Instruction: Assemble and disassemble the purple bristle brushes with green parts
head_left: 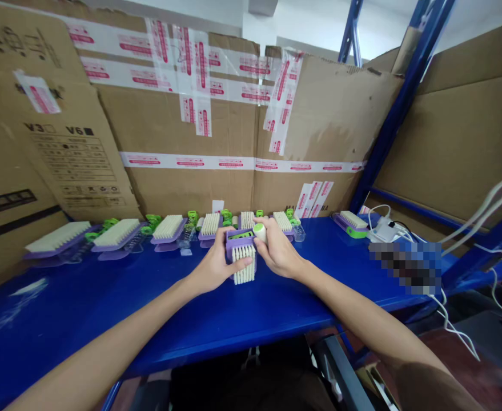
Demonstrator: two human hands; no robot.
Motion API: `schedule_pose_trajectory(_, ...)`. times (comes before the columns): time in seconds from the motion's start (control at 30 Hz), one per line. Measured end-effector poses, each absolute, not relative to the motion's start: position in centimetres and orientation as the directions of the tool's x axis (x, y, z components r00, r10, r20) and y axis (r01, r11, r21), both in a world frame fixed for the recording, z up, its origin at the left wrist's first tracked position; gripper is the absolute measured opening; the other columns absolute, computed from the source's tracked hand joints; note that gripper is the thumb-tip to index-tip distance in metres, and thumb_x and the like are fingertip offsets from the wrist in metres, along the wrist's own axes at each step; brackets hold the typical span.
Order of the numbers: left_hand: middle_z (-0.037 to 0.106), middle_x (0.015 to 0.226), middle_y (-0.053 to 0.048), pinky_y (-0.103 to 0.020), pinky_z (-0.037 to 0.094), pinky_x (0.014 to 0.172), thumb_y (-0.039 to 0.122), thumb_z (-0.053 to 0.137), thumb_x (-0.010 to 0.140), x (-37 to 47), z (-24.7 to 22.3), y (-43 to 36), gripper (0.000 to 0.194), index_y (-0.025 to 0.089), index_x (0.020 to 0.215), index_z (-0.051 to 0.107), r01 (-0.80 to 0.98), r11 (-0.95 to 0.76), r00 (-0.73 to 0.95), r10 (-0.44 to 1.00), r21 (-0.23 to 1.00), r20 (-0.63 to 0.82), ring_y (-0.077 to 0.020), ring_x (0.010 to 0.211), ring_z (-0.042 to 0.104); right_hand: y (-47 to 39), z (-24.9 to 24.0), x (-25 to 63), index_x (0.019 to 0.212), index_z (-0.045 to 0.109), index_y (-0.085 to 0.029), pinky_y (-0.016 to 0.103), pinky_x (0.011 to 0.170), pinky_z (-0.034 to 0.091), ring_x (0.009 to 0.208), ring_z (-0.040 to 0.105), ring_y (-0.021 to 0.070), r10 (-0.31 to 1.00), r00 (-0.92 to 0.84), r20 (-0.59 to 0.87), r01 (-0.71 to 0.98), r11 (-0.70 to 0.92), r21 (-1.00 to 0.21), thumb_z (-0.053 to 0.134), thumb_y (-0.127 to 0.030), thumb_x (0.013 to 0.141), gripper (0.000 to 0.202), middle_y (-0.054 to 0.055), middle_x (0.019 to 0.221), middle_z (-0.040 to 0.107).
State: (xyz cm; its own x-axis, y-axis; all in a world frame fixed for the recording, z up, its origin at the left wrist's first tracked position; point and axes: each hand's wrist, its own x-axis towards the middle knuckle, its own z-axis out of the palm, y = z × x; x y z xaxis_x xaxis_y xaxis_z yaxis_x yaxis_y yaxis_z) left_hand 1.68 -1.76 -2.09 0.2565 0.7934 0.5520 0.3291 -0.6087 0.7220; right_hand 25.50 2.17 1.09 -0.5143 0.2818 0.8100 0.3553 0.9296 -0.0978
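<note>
Near the middle of the blue table, my left hand (219, 260) grips a purple brush (244, 264) by its side, with the cream bristles facing me and hanging down. A green part shows in the brush's top. My right hand (278, 248) is closed around a small white and light green cylinder (260, 230), held against the top right corner of the brush. Behind the hands, a row of purple brushes with cream bristles lies along the back, among them one at the left (117, 233) and one nearer the middle (168, 227).
Green clips (152, 221) and clear plastic pieces (186, 235) lie between the brushes. Another brush (352, 221) sits at the right, beside a white adapter (383, 229) and cables. Cardboard walls (182, 125) stand behind the table (105, 297); a blue post (388, 131) rises at the right.
</note>
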Motion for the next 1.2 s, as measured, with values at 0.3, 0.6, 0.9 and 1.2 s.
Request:
schedule_pose_trajectory(0.3,0.075,0.128,-0.012,-0.054,0.063,0.104,0.054,0.087,0.093,1.7,-1.3,-2.0,0.074,0.027,0.142,0.037,0.286,-0.573,0.252,0.818,0.768,0.517,-0.0313,0.115,0.078,3.9,1.7,27.2,0.162,0.044,-0.031,0.052,0.1,0.06,0.108,0.068,0.0308,0.347,-0.313,0.884,0.419,0.886,-0.199,0.042,-0.038,0.122,0.041,0.012,0.123,0.066)
schedule_pose_trajectory(0.6,0.075,0.126,-0.011,-0.052,0.063,0.1,0.055,0.088,0.092,1.6,-1.7,-1.7,0.075,0.026,0.141,0.038,0.297,-0.593,0.259,0.804,0.749,0.535,-0.0304,0.111,0.078,3.2,2.7,27.6,0.13,0.063,-0.026,0.043,0.089,0.054,0.094,0.065,0.0277,0.337,-0.375,0.864,0.518,0.849,-0.107,0.042,-0.041,0.122,0.027,0.008,0.106,0.07)
schedule_pose_trajectory(0.9,0.072,0.131,-0.012,-0.056,0.063,0.105,0.057,0.095,0.085,1.4,-1.3,-1.7,0.081,0.025,0.137,0.042,0.285,-0.555,0.326,0.823,0.782,0.466,-0.033,0.119,0.077,2.8,2.7,28.0,0.149,0.056,-0.023,0.046,0.096,0.057,0.103,0.069,0.0291,0.373,-0.42,0.827,0.432,0.884,-0.179,0.037,-0.042,0.122,0.038,0.012,0.118,0.071)
schedule_pose_trajectory(1.2,0.077,0.127,-0.013,-0.054,0.066,0.098,0.059,0.096,0.081,1.3,-0.8,-2.0,0.08,0.024,0.135,0.05,0.419,-0.573,0.263,0.819,0.704,0.51,-0.0345,0.114,0.081,3.8,3.3,28.6,0.154,0.054,-0.023,0.051,0.1,0.054,0.111,0.066,0.0344,0.425,-0.51,0.748,0.486,0.86,-0.157,0.046,-0.043,0.12,0.04,0.016,0.128,0.073)
